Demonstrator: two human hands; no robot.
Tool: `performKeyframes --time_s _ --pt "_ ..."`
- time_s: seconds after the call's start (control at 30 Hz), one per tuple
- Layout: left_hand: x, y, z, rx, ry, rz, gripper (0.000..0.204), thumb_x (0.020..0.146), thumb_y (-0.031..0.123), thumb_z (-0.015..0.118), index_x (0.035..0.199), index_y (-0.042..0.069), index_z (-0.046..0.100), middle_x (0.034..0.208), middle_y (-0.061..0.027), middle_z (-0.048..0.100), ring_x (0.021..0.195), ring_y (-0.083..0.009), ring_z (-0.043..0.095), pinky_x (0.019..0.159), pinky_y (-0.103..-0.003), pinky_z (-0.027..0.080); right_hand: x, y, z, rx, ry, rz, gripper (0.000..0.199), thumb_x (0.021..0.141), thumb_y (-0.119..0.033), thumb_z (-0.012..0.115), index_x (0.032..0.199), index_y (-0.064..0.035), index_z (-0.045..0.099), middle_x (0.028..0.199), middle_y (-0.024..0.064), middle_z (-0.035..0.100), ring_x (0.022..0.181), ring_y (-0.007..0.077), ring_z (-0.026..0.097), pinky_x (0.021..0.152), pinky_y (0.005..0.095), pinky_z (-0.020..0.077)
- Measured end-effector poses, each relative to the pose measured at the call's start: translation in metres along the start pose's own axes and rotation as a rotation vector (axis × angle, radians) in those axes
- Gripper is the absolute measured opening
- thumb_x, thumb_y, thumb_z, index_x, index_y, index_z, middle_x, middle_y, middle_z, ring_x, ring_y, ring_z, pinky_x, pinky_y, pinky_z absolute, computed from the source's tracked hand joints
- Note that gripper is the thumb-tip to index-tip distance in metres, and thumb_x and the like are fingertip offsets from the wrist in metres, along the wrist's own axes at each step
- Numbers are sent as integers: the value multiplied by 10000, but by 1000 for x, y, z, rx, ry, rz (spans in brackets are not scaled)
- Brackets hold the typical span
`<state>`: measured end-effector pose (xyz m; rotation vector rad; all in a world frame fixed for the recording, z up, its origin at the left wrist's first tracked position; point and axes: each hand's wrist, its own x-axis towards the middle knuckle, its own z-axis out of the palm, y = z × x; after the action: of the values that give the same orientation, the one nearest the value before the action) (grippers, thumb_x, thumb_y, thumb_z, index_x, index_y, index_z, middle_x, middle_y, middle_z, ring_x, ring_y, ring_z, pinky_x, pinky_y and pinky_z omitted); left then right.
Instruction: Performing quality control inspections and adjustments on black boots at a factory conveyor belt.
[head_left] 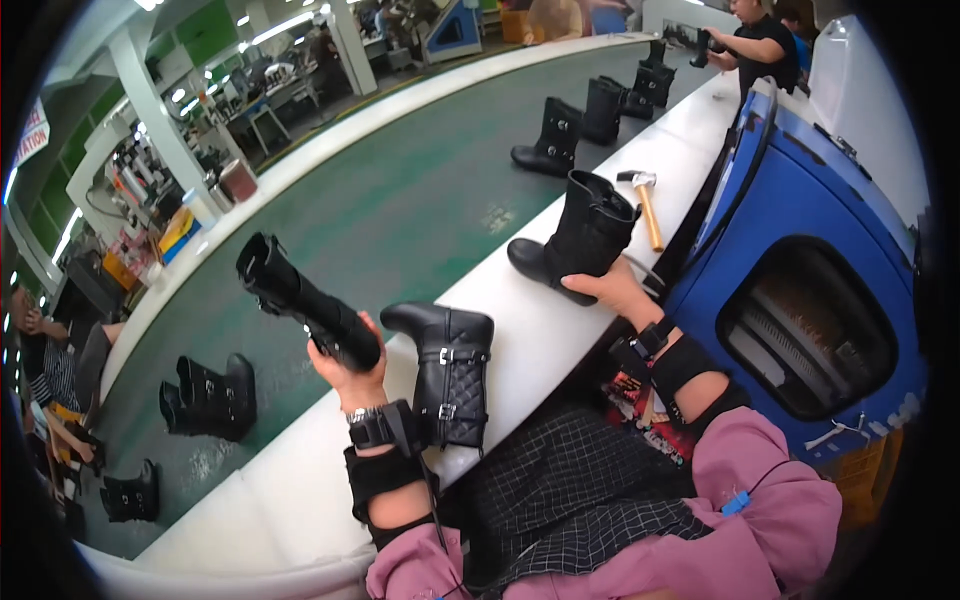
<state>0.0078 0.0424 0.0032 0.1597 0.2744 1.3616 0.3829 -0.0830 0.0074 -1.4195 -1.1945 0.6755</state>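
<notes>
My left hand point(350, 368) is wrapped round the foot of a black boot point(305, 300), which tilts with its buckled shaft up and left over the green belt. My right hand point(612, 288) grips another black boot point(588, 225) low near its heel; this one is upright at the white ledge, toe to the left. Between my hands a third black boot point(450, 375) lies on its side on the ledge, its quilted shaft and two buckled straps showing. A hammer point(648, 208) with a wooden handle lies just beyond the right boot.
The white ledge point(390, 500) runs along the green conveyor belt point(400, 190). More black boots stand on the belt, some far right point(555, 138), others at the left point(215, 395). A blue machine point(800, 290) with a dark opening is close on my right. A person point(765, 50) handles a boot farther along.
</notes>
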Motion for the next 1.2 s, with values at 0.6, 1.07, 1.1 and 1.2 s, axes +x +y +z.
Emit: performKeyframes --time_s 0.6,1.07,1.1,1.2 --pt "-1 10 -19 89 -332 139 541 868 459 521 1278 106 497 1293 -91 524 1208 -276 481 1015 -453 399 33 -116 173 384 -731 -458 578 668 -78 602 1239 -28 526 1341 103 453 1178 230 486 983 332 385" --pt "-17 -11 25 117 -375 91 508 885 330 470 1256 -15 501 1235 -172 571 1124 -326 563 997 -456 443 25 -87 185 656 -482 -156 292 930 -189 547 1144 9 563 996 66 648 814 136 638 748 272 539" --pt "-23 -18 38 135 -254 127 512 885 334 471 1260 -13 498 1224 -179 576 1090 -330 583 964 -457 471 29 -80 187 664 -508 -153 292 930 -189 547 1144 9 563 996 66 648 814 136 638 748 272 539" --pt "-16 -13 29 103 -310 71 490 894 342 431 1255 26 528 1243 -148 575 1127 -317 559 1002 -439 430 46 -71 194 531 -440 -436 261 910 -161 548 1103 10 593 994 98 665 817 164 658 752 281 547"
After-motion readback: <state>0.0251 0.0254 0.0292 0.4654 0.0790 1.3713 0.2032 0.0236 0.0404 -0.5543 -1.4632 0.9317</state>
